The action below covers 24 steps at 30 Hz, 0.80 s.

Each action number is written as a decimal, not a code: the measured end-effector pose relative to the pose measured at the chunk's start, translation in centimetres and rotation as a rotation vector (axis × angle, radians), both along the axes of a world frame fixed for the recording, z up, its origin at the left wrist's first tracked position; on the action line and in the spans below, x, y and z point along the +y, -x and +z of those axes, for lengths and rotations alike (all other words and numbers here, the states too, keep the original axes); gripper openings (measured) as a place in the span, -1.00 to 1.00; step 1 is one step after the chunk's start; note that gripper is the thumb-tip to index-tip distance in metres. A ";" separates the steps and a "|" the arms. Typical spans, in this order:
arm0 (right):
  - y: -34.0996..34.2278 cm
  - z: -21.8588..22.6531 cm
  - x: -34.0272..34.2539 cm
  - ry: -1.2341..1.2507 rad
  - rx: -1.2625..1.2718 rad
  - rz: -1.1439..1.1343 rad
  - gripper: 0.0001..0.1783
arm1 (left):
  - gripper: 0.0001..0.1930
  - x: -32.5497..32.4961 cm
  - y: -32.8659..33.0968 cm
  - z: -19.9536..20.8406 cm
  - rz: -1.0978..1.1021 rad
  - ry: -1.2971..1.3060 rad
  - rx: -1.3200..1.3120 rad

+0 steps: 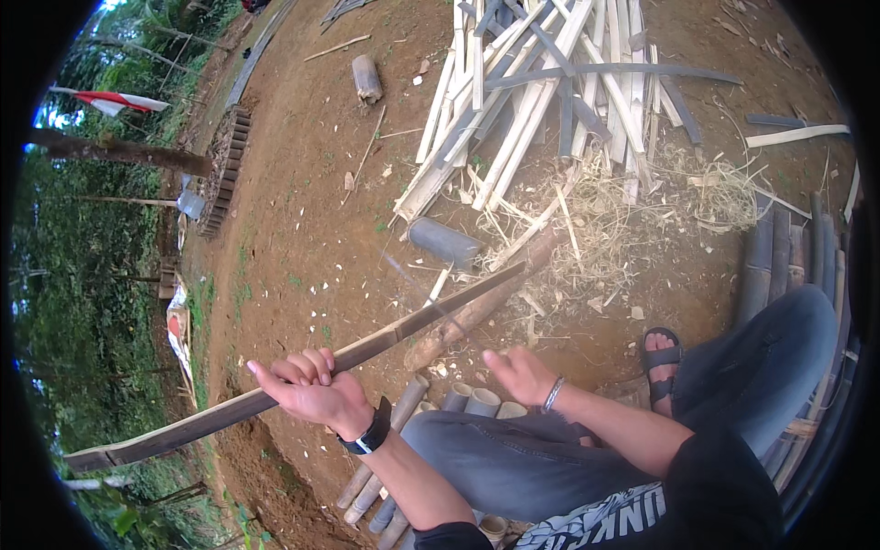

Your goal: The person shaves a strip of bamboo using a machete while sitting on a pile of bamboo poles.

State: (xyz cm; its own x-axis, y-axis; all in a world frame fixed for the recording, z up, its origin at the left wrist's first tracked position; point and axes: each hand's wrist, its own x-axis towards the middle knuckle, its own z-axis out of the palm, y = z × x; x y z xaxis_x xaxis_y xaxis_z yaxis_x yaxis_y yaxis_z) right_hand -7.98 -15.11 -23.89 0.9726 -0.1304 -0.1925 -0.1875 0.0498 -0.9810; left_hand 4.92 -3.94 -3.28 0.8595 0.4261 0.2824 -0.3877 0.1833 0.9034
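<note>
A long split bamboo strip (376, 346), dark on its side and pale along one edge, slants across the view from lower left to the centre. My left hand (316, 390), with a black wristband, has its fingers curled round the strip near its middle. The strip's far end lies over or just above a brown log (472, 323) on the ground. My right hand (524, 376), with a bracelet, is closed near my knee, right of the strip. A thin, blurred, blade-like tool (423, 291) runs from it across the strip; motion smears its shape.
Beyond the log lie a heap of split bamboo strips (550, 101) and curly shavings (605, 238). A short bamboo piece (445, 244) lies beside them. Cut bamboo tubes (481, 403) sit by my legs, with bamboo poles (756, 266) at right. Trees edge the left.
</note>
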 end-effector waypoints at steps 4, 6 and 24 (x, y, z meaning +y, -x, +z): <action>-0.8 -7.2 -2.4 -0.160 0.474 -0.139 -0.17 | -0.42 -0.4 0.1 0.2 0.027 0.011 -0.006; -1.3 -5.0 -1.0 -0.392 0.547 -0.157 -0.18 | -0.42 -0.4 0.1 0.2 0.027 0.017 -0.009; 0.6 -0.1 0.6 -0.054 0.060 -0.015 -0.20 | -0.44 -1.2 0.8 0.2 -0.039 0.010 -0.032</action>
State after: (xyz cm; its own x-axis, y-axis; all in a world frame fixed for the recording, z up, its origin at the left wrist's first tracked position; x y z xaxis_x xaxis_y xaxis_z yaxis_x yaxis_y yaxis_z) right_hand -8.55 -14.47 -23.96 0.9572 -0.1321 -0.2577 -0.2448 0.1058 -0.9638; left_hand 4.09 -5.18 -3.06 0.8658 0.3958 0.3063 -0.4092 0.2075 0.8886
